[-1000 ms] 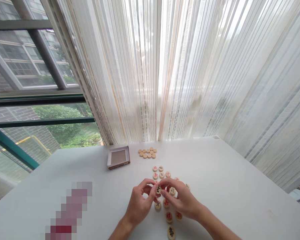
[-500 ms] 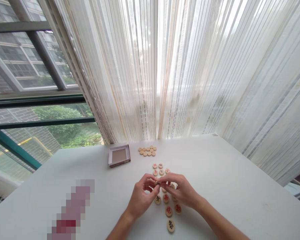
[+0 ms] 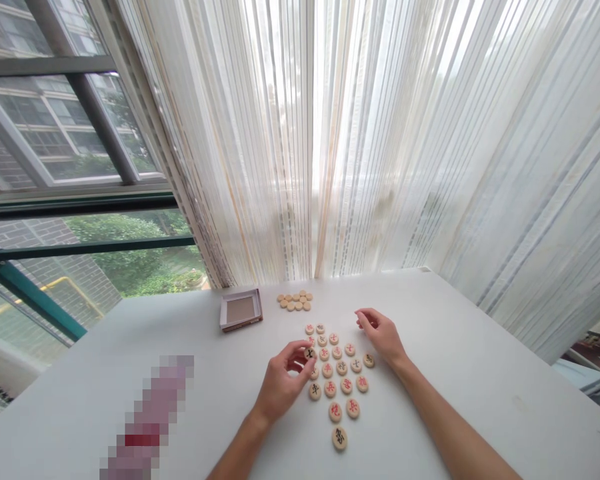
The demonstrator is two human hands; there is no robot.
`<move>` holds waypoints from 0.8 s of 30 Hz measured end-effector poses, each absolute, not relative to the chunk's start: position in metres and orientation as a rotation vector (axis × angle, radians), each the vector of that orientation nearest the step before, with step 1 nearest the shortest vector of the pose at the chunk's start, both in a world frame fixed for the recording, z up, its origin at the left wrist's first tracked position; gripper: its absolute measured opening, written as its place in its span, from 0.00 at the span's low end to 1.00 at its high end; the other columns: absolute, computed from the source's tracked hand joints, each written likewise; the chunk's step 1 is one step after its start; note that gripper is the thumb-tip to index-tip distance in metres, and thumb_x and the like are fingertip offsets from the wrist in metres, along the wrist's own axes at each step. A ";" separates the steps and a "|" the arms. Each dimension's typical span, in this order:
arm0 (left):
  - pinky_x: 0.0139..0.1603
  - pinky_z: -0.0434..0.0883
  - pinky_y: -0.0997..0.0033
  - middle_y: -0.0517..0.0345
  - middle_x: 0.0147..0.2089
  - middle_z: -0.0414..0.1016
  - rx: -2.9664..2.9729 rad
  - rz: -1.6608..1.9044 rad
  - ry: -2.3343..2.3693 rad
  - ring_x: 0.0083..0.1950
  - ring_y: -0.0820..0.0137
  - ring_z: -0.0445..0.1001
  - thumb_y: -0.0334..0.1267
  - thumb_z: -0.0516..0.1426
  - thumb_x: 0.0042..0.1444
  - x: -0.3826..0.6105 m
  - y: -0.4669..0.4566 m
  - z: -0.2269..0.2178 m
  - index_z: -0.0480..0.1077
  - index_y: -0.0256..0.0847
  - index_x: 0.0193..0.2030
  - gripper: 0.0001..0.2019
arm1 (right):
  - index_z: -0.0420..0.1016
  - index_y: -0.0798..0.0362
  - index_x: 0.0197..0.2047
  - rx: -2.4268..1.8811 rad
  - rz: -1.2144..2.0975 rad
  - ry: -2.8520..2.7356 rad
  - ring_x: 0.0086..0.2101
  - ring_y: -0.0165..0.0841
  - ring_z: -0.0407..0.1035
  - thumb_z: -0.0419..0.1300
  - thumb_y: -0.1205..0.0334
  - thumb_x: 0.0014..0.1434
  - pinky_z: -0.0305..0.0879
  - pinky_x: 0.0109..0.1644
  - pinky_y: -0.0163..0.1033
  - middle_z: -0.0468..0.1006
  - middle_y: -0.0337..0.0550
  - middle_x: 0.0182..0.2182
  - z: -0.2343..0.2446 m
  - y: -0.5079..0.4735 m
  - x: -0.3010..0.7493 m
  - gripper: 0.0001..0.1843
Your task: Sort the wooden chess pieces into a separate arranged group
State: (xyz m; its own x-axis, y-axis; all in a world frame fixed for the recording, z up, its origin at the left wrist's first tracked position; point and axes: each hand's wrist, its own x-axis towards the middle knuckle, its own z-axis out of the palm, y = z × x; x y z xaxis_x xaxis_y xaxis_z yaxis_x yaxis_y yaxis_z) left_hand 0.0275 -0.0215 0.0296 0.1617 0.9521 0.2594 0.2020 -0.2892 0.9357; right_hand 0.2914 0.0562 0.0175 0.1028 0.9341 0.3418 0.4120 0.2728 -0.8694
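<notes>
Several round wooden chess pieces (image 3: 341,367) with red and black characters lie face up on the white table (image 3: 455,373). My left hand (image 3: 282,383) pinches one black-marked piece (image 3: 309,353) between thumb and fingertips at the left side of that group. My right hand (image 3: 381,335) hovers just right of the group, fingers loosely curled, nothing visible in it. A single black-marked piece (image 3: 339,438) lies nearest to me.
A small cluster of blank-side wooden pieces (image 3: 295,301) sits near the curtain. A shallow cardboard box lid (image 3: 241,311) lies to their left. A blurred pinkish object (image 3: 147,420) rests at the near left. Sheer curtains hang behind the table.
My hands, joined on one piece above the group, have separated. The right hand moved right and away. The left hand keeps the black-marked piece and lowered it to the group's left edge.
</notes>
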 end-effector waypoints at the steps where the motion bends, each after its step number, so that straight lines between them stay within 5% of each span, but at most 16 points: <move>1: 0.41 0.79 0.66 0.53 0.40 0.81 1.649 1.193 1.130 0.36 0.67 0.80 0.47 0.61 0.60 0.028 -0.022 0.029 0.73 0.39 0.51 0.17 | 0.79 0.54 0.41 -1.322 0.630 -1.481 0.34 0.41 0.78 0.56 0.41 0.62 0.73 0.41 0.44 0.83 0.48 0.32 0.015 0.058 0.292 0.24; 6: 0.39 0.79 0.67 0.55 0.38 0.81 1.741 1.166 1.146 0.35 0.68 0.79 0.46 0.61 0.59 0.028 -0.022 0.030 0.74 0.40 0.51 0.16 | 0.79 0.53 0.39 -1.326 0.651 -1.496 0.32 0.41 0.78 0.57 0.40 0.61 0.71 0.40 0.42 0.82 0.45 0.28 0.010 0.058 0.290 0.24; 11: 0.41 0.78 0.66 0.52 0.46 0.79 1.957 1.125 1.167 0.40 0.65 0.78 0.44 0.62 0.59 0.020 -0.026 0.052 0.77 0.43 0.47 0.12 | 0.79 0.53 0.40 -1.338 0.649 -1.509 0.31 0.40 0.77 0.57 0.42 0.62 0.70 0.39 0.42 0.81 0.44 0.27 0.009 0.060 0.290 0.22; 17: 0.48 0.75 0.64 0.54 0.50 0.77 2.198 0.967 1.201 0.43 0.66 0.77 0.36 0.57 0.64 0.010 -0.062 0.061 0.72 0.49 0.56 0.14 | 0.79 0.52 0.40 -1.353 0.643 -1.526 0.31 0.39 0.76 0.57 0.44 0.62 0.69 0.39 0.42 0.82 0.43 0.28 0.010 0.060 0.289 0.20; 24: 0.41 0.73 0.62 0.55 0.38 0.77 2.390 0.913 1.422 0.38 0.62 0.76 0.33 0.58 0.61 0.012 -0.097 0.022 0.70 0.45 0.48 0.09 | 0.78 0.51 0.40 -1.380 0.648 -1.541 0.32 0.39 0.76 0.56 0.46 0.63 0.68 0.40 0.41 0.82 0.43 0.29 0.011 0.060 0.289 0.18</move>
